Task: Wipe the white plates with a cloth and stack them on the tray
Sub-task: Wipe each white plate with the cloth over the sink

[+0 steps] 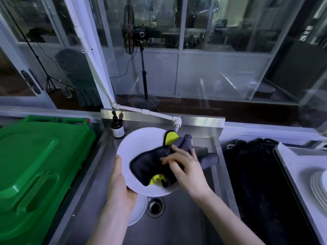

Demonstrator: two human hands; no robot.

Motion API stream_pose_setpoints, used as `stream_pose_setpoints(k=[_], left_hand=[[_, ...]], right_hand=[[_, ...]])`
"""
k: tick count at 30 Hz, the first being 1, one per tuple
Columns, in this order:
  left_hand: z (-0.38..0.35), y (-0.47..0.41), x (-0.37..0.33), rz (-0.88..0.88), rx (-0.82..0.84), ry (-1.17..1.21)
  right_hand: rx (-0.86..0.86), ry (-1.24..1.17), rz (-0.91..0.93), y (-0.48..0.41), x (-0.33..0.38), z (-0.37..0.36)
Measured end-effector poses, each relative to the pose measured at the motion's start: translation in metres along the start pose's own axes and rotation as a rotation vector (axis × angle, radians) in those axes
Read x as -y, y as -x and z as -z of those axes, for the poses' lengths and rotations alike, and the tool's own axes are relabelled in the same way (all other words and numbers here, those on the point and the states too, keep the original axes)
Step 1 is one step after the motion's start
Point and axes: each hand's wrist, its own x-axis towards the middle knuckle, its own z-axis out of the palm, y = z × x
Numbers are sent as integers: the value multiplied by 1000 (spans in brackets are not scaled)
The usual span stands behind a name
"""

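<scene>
Left hand (120,184) grips the white plate (141,144) by its near rim above the sink (185,220) while the right hand (185,167), fingers fairly straight, presses the cloth (146,167) onto its face, so a hard push could lever it loose onto the lower plate (138,209).

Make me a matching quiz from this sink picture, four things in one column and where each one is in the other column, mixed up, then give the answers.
Things:
1. cloth
2. pump bottle
3. green bin
4. stacked plates

Places:
A. on the tray, far right
B. left of the sink
C. on the held plate, under the right hand
D. at the sink's back left corner

Pairs: 1-C, 2-D, 3-B, 4-A
</scene>
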Motion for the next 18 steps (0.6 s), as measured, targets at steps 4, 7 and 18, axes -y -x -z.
stream_pose_setpoints(k=[4,7,18], left_hand=[[7,6,3,-72,109,5],[14,9,7,-65,125,-80],[18,3,-14,66,188,-349]], right_hand=[[-202,111,-155,-3,-8,-1],[-199,-88,-418,-14,-15,7],[212,-52,-177,-65,-5,52]])
